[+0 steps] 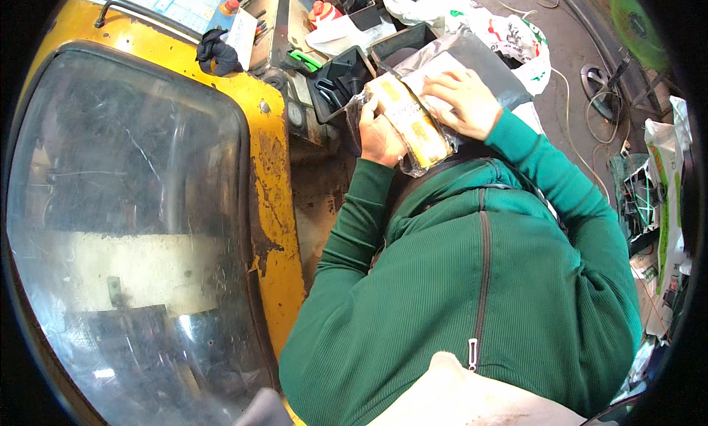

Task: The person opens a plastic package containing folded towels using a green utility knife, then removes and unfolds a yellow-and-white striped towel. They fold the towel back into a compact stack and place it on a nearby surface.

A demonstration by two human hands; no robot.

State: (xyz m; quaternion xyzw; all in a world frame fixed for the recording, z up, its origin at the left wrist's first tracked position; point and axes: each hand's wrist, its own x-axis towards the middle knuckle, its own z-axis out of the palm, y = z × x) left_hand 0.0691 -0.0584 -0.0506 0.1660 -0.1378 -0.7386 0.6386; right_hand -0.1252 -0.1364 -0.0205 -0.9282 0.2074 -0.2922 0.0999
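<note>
Head view: both hands on a wrapped yellow pack
Left hand (380, 134) grips the plastic-wrapped yellow pack (413, 123); right hand (464, 98) presses its top, beside the yellow machine cab (273, 175)

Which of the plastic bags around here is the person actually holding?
The clear crinkly bag with the yellow block inside, gripped by left hand and right hand; the white bags lie untouched behind.

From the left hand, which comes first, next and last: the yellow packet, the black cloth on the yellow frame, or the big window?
1. Yellow packet: touching the left hand.
2. Black cloth: up and to the left.
3. Big window: lower left, though its near edge makes this close with the cloth.
</note>
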